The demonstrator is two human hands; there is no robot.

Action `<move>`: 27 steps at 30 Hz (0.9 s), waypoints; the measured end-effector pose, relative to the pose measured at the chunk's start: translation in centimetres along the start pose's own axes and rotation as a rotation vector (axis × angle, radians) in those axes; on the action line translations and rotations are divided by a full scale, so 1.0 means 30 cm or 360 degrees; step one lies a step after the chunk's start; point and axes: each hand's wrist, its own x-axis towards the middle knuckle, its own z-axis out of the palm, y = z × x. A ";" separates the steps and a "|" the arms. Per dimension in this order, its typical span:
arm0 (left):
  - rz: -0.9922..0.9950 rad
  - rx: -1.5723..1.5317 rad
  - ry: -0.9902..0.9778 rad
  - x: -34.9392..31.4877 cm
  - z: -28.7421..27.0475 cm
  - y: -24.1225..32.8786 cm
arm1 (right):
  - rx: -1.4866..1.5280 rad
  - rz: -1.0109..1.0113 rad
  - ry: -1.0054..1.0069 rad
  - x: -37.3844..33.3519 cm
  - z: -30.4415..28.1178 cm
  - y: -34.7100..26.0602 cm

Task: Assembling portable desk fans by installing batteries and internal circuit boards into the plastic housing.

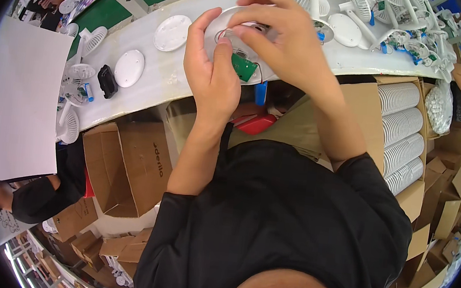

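Note:
Above the table's near edge, both hands are at a white round fan base [218, 27] whose open inside faces up. My left hand [214, 76] grips its left side, thumb by the thin wires. My right hand [285, 41] is closed in a pinch on a thin wire [223, 33]; its fingers cover part of the base. A green circuit board [243, 67] sticks out at the near side of the base. From it, by wires, hangs a blue cylindrical battery [261, 93] over the table edge.
White discs [129, 68] and a black object [106, 81] lie to the left on the white table [156, 84]. Fan parts [396, 38] crowd the right end. An open carton [125, 167] stands below left; another, with stacked white grilles [400, 135], is at right. Other people are at the left.

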 end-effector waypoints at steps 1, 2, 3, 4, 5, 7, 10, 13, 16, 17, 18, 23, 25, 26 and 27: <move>-0.0029 -0.0053 0.0005 -0.005 -0.004 -0.003 | -0.0027 0.0049 -0.0066 0.000 0.014 -0.011; -0.0057 -0.0105 0.0011 -0.012 -0.011 -0.007 | -0.0052 0.0098 -0.0132 -0.002 0.026 -0.020; -0.0085 -0.0154 0.0018 -0.017 -0.018 -0.010 | -0.0074 0.0147 -0.0198 -0.004 0.035 -0.026; -0.0114 -0.0201 0.0026 -0.019 -0.024 -0.010 | -0.0095 0.0196 -0.0264 -0.004 0.039 -0.030; -0.0114 -0.0194 0.0030 -0.021 -0.030 -0.014 | -0.0086 0.0195 -0.0264 -0.005 0.043 -0.026; -0.0180 -0.0225 0.0004 -0.021 -0.043 -0.015 | -0.0004 0.0304 -0.0350 0.004 0.046 -0.017; -0.0247 -0.0251 -0.0019 -0.013 -0.070 -0.010 | 0.0085 0.0411 -0.0437 0.011 0.053 -0.001; -0.0325 -0.0056 -0.0293 0.011 -0.128 0.000 | 0.0190 0.0411 -0.0479 0.012 0.057 0.017; -0.0374 -0.0027 -0.0416 0.037 -0.158 0.006 | 0.0220 0.0384 -0.0457 0.012 0.071 0.046; -0.0397 -0.0068 -0.0433 0.047 -0.164 0.008 | 0.0218 0.0349 -0.0432 0.017 0.080 0.063; -0.0420 -0.0110 -0.0452 0.056 -0.167 0.010 | 0.0214 0.0316 -0.0407 0.022 0.088 0.083; -0.0464 -0.0363 -0.0365 0.067 -0.145 -0.033 | 0.0130 0.0070 -0.0303 0.064 0.078 0.148; -0.0468 -0.0436 -0.0331 0.070 -0.135 -0.043 | 0.0102 0.0282 -0.0063 0.034 0.036 0.098; -0.0474 -0.0446 -0.0262 0.069 -0.132 -0.044 | 0.0009 0.0322 0.0199 -0.006 -0.006 0.032; -0.0478 -0.0457 -0.0184 0.062 -0.125 -0.044 | 0.0295 0.0624 0.0155 -0.064 -0.046 0.003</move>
